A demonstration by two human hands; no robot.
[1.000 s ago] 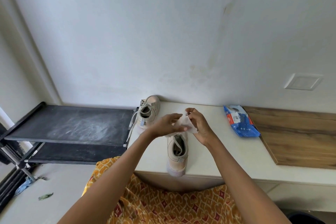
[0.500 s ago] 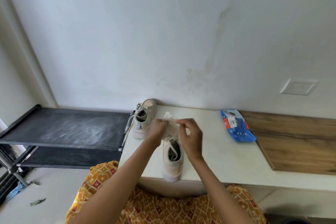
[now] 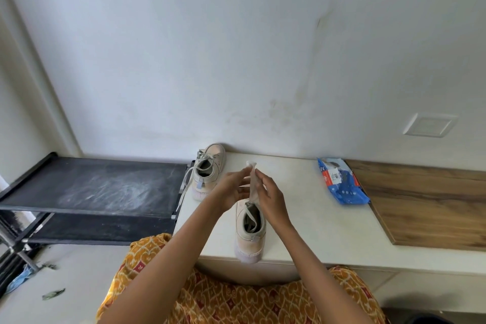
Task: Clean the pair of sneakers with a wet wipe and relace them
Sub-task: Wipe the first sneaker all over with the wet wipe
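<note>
A white wet wipe [image 3: 253, 184] hangs upright between my two hands above the white counter [image 3: 302, 208]. My left hand [image 3: 231, 191] pinches its upper part, and my right hand [image 3: 269, 196] holds it from the right side. Just below them a beige sneaker [image 3: 249, 234] stands at the counter's front edge, heel toward me, with no lace showing. A second beige sneaker [image 3: 209, 171] with its lace hanging over the counter's left edge stands at the back left.
A blue wet wipe pack [image 3: 340, 181] lies at the back right of the counter beside a wooden board [image 3: 431, 202]. A black shoe rack [image 3: 92, 184] stands left of the counter. My orange patterned garment [image 3: 236, 300] fills the foreground.
The wipe was bunched between my hands above the near sneaker; now it is drawn out into a long upright strip. My hands have shifted slightly left.
</note>
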